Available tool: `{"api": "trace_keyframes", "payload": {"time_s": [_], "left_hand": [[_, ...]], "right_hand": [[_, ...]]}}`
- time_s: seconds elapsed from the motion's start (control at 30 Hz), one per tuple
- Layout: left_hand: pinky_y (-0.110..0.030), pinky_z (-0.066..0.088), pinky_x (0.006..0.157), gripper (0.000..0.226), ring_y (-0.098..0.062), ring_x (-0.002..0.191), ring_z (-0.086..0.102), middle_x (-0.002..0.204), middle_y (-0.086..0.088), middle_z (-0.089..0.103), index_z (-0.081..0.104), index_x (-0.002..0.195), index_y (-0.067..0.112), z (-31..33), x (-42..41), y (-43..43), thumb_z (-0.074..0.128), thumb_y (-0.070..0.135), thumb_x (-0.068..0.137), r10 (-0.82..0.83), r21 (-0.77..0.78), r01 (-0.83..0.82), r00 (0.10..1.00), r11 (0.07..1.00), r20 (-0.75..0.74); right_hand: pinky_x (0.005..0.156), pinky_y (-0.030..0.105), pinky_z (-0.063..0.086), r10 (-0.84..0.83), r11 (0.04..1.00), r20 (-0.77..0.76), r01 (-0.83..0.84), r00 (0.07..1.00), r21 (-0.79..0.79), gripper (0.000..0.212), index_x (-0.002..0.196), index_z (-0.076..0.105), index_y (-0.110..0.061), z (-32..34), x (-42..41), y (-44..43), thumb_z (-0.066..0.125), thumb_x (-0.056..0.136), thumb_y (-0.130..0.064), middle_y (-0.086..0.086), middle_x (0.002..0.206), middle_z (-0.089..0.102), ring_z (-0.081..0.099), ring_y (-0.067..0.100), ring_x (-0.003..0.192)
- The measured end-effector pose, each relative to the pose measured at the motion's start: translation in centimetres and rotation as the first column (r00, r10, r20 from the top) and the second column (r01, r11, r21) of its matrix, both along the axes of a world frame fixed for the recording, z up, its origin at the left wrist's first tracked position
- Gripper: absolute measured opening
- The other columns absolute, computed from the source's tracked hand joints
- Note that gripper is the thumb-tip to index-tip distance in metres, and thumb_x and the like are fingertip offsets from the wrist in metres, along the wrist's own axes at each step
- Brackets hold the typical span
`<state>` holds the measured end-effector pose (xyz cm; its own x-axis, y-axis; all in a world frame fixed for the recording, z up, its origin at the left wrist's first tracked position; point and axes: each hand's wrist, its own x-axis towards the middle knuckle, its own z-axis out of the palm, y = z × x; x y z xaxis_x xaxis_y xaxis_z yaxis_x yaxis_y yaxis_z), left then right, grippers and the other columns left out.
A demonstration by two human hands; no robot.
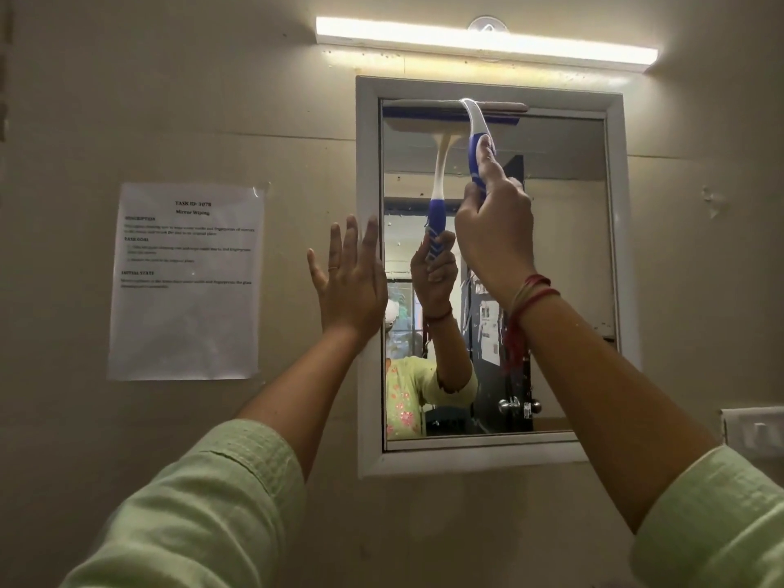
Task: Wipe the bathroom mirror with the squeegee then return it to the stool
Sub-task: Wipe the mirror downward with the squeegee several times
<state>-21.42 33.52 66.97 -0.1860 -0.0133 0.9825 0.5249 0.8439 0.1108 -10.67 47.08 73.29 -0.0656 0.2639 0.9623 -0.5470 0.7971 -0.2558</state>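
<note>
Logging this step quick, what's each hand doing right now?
Left hand: open, fingers straight, at the left side of the mirror frame.
Right hand: gripping the squeegee by its handle, blade at the top of the mirror.

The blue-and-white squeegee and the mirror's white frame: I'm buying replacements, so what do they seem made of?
The blue-and-white squeegee looks like smooth moulded plastic with a slight sheen; its handle curves in one piece. The white frame round the mirror could be painted wood or plastic: matt, with mitred corners.
</note>
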Motion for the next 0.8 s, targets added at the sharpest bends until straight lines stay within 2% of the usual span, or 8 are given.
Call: {"api": "trace_keyframes", "payload": {"time_s": [0.13,0.3,0.4,0.5,0.6,0.7,0.8], "left_hand": [[-0.055,-0.004,0.114,0.051,-0.019,0.144,-0.003,0.157,-0.001,0.005,0.006,0.145,0.03,0.0,0.0,0.0,0.024,0.032,0.098,0.0,0.002,0.0,1.0,1.0,0.006],[-0.055,-0.003,0.114,0.053,-0.019,0.144,-0.003,0.157,-0.001,0.006,0.007,0.145,0.03,0.0,0.4,0.0,0.016,0.037,0.093,-0.009,0.006,0.009,1.0,1.0,0.02],[-0.055,-0.002,0.115,0.053,-0.019,0.144,-0.003,0.157,-0.001,0.005,0.006,0.145,0.031,0.0,0.3,0.0,0.014,0.038,0.093,-0.016,0.007,0.016,1.0,1.0,0.024],[-0.054,0.0,0.115,0.054,-0.02,0.144,-0.002,0.157,-0.002,0.005,0.007,0.145,0.03,0.0,0.3,0.0,0.013,0.039,0.093,-0.033,0.008,0.033,0.999,0.999,0.019],[-0.054,0.0,0.115,0.054,-0.02,0.144,-0.001,0.157,-0.002,0.006,0.008,0.145,0.03,0.0,0.2,0.1,0.013,0.04,0.092,-0.046,0.012,0.046,0.999,0.999,0.012],[-0.053,0.0,0.115,0.055,-0.02,0.144,0.001,0.157,-0.002,0.007,0.008,0.145,0.031,0.0,0.1,0.1,0.013,0.04,0.092,-0.051,0.017,0.051,0.999,0.999,0.016],[-0.052,0.002,0.116,0.054,-0.021,0.144,0.004,0.156,-0.003,0.012,0.009,0.145,0.032,0.0,0.1,0.0,0.015,0.038,0.091,-0.071,0.022,0.07,0.997,0.997,0.025]], "right_hand": [[0.088,0.02,0.042,0.004,0.999,-0.021,-0.003,1.0,0.04,0.048,0.142,0.031,-0.01,-0.4,0.2,0.1,0.045,0.096,-0.013,0.012,0.123,0.061,0.06,0.025,0.107],[0.086,0.018,0.041,0.005,1.0,-0.013,-0.005,1.0,0.015,0.048,0.142,0.03,-0.01,-1.3,-0.1,-0.2,0.044,0.096,-0.014,0.011,0.121,0.062,0.061,0.023,0.106],[0.088,0.023,0.045,0.015,1.0,-0.02,-0.015,1.0,0.005,0.048,0.142,0.03,-0.012,-1.9,-0.3,-0.3,0.044,0.096,-0.015,0.012,0.122,0.062,0.061,0.024,0.106],[0.082,0.016,0.039,-0.012,1.0,-0.028,0.013,1.0,0.024,0.048,0.142,0.029,-0.011,-1.1,-0.4,-0.1,0.042,0.097,-0.014,0.012,0.12,0.062,0.062,0.023,0.103],[0.082,0.016,0.039,-0.026,0.998,-0.031,0.027,0.999,0.049,0.05,0.143,0.027,-0.01,-0.1,-0.6,0.1,0.043,0.096,-0.012,0.013,0.118,0.063,0.063,0.023,0.101],[0.085,0.024,0.049,-0.018,0.998,-0.011,0.019,1.0,0.057,0.054,0.145,0.021,-0.013,-2.1,-0.9,0.0,0.043,0.096,-0.015,0.015,0.106,0.065,0.064,0.022,0.09],[0.077,0.034,0.055,-0.051,0.995,0.022,0.049,0.998,0.089,0.057,0.147,0.012,-0.02,-5.7,-1.5,0.0,0.04,0.097,-0.019,0.015,0.091,0.06,0.059,0.018,0.078]]}}
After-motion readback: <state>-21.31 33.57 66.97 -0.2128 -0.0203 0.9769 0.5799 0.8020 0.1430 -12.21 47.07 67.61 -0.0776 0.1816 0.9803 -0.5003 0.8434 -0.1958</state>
